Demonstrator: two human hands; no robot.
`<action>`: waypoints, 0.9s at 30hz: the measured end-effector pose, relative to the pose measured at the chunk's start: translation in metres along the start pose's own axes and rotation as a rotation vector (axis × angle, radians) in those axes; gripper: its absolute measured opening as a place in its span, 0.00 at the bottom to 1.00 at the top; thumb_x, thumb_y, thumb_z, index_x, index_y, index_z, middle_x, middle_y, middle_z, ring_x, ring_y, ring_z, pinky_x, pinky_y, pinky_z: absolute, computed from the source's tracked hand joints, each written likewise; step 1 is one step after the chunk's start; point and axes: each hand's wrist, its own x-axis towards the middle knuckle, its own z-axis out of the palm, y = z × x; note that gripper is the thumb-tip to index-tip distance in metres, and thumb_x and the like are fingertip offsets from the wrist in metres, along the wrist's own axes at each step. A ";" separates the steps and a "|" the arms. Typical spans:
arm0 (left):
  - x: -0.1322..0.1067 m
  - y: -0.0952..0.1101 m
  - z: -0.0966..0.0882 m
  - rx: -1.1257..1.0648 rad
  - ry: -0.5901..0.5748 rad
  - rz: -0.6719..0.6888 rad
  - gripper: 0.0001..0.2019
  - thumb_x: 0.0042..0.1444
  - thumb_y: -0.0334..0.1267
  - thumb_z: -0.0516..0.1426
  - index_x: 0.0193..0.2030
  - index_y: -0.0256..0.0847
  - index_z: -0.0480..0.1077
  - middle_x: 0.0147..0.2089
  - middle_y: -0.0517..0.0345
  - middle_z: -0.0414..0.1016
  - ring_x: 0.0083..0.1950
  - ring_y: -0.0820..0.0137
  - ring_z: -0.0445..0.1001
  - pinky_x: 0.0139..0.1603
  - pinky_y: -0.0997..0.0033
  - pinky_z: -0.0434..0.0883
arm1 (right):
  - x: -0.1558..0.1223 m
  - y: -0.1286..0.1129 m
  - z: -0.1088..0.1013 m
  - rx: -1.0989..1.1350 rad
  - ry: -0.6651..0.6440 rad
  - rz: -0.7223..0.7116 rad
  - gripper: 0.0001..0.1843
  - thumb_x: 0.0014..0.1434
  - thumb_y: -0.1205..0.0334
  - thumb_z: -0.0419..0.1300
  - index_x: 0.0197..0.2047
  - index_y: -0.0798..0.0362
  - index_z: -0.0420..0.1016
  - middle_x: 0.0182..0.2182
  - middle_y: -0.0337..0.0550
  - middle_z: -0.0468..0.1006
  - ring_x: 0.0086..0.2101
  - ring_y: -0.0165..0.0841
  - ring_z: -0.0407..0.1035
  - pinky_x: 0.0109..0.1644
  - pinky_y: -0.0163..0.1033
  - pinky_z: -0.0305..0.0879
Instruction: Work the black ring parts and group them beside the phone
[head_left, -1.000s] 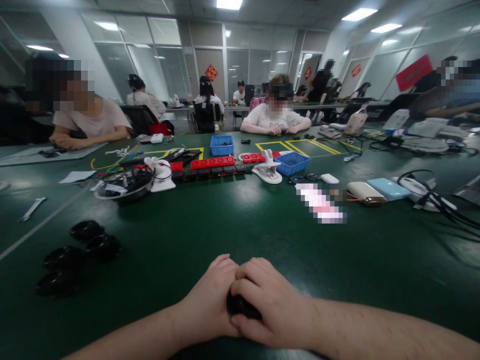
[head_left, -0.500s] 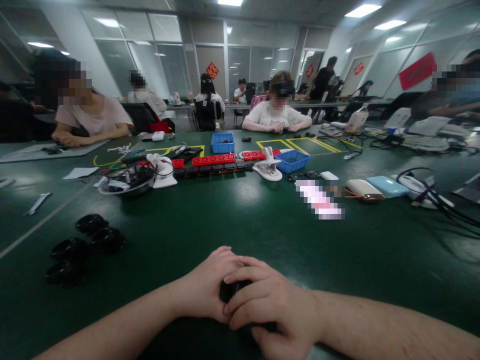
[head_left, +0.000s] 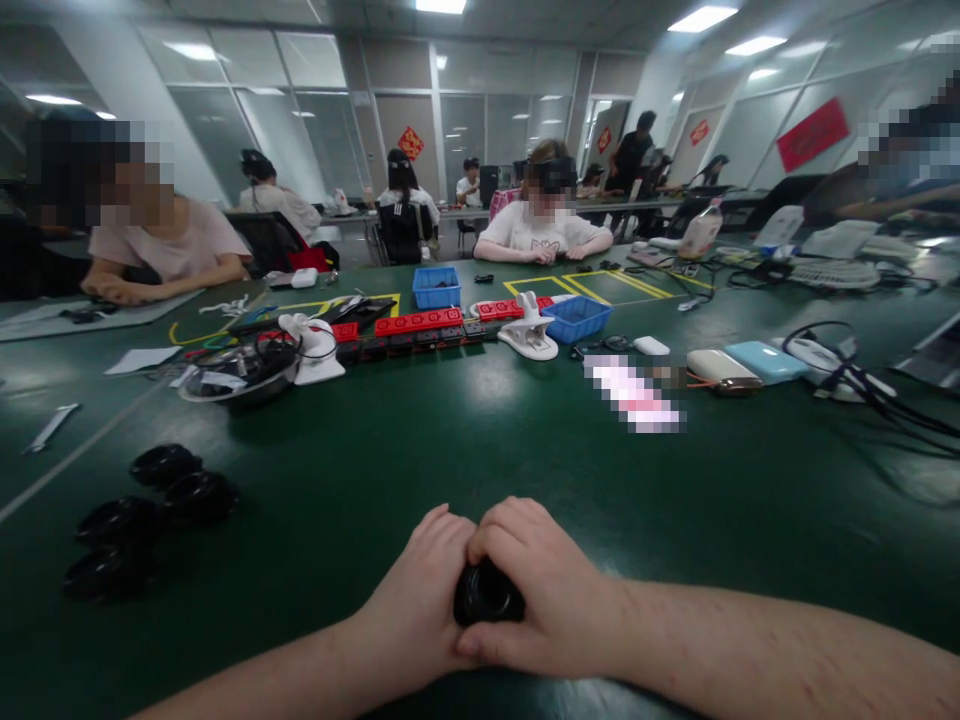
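Observation:
A small black round part (head_left: 487, 593) sits between both of my hands at the near edge of the green table (head_left: 480, 450). My left hand (head_left: 424, 595) is curled against its left side. My right hand (head_left: 544, 590) wraps over its top and right side, fingers closed. Most of the part is hidden by my fingers. Several similar black round parts (head_left: 146, 510) lie on the table to my left, apart from my hands.
A row of red and black power strips (head_left: 420, 330), two blue bins (head_left: 437, 287), white clamps (head_left: 529, 335), a metal bowl (head_left: 240, 375), power banks (head_left: 742, 365) and cables (head_left: 862, 385) lie across the middle. Other people sit at the far and left sides.
My right hand's fingers, spread looser half a second ago, have closed over the black part again. Both hands stay together at the table's near edge.

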 end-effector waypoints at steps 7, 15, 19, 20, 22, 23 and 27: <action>0.004 -0.009 -0.006 -0.052 -0.058 0.062 0.18 0.35 0.40 0.64 0.35 0.41 0.65 0.35 0.61 0.69 0.41 0.64 0.69 0.62 0.51 0.46 | 0.002 0.000 -0.006 0.072 -0.082 -0.158 0.11 0.49 0.61 0.53 0.36 0.55 0.64 0.32 0.44 0.70 0.35 0.33 0.63 0.40 0.41 0.60; 0.010 -0.021 -0.023 -0.128 -0.227 0.168 0.15 0.42 0.42 0.64 0.38 0.46 0.69 0.40 0.65 0.71 0.48 0.66 0.68 0.64 0.52 0.40 | 0.005 0.001 -0.009 0.161 -0.123 -0.331 0.13 0.44 0.65 0.46 0.35 0.54 0.65 0.35 0.45 0.74 0.39 0.32 0.67 0.51 0.44 0.58; 0.009 -0.023 -0.024 -0.134 -0.256 0.182 0.15 0.43 0.43 0.63 0.40 0.48 0.70 0.42 0.65 0.70 0.51 0.65 0.66 0.64 0.51 0.39 | 0.005 0.001 -0.007 0.138 -0.138 -0.341 0.14 0.44 0.66 0.46 0.35 0.54 0.65 0.36 0.44 0.74 0.41 0.31 0.67 0.57 0.46 0.52; 0.009 -0.023 -0.024 -0.134 -0.251 0.182 0.17 0.43 0.43 0.64 0.41 0.48 0.69 0.43 0.65 0.70 0.51 0.65 0.66 0.64 0.51 0.39 | 0.005 0.001 -0.007 0.137 -0.129 -0.344 0.14 0.44 0.66 0.46 0.35 0.54 0.65 0.36 0.45 0.74 0.42 0.31 0.67 0.57 0.46 0.52; 0.008 -0.023 -0.023 -0.126 -0.234 0.180 0.19 0.42 0.42 0.64 0.43 0.48 0.69 0.43 0.64 0.70 0.51 0.64 0.67 0.64 0.51 0.39 | 0.005 0.001 -0.007 0.136 -0.114 -0.345 0.13 0.47 0.65 0.46 0.36 0.54 0.66 0.36 0.45 0.74 0.42 0.31 0.67 0.57 0.45 0.52; 0.007 -0.022 -0.023 -0.121 -0.226 0.179 0.20 0.41 0.41 0.64 0.44 0.47 0.68 0.44 0.63 0.70 0.50 0.64 0.67 0.64 0.52 0.39 | 0.005 0.000 -0.007 0.135 -0.107 -0.343 0.12 0.48 0.64 0.47 0.36 0.55 0.66 0.36 0.45 0.74 0.42 0.31 0.67 0.57 0.44 0.52; 0.006 -0.018 -0.022 -0.054 -0.223 0.207 0.31 0.39 0.40 0.64 0.53 0.45 0.62 0.53 0.56 0.66 0.57 0.59 0.61 0.64 0.49 0.40 | 0.004 -0.003 -0.010 0.103 -0.071 -0.331 0.15 0.55 0.59 0.51 0.44 0.56 0.65 0.41 0.47 0.72 0.46 0.33 0.64 0.57 0.44 0.52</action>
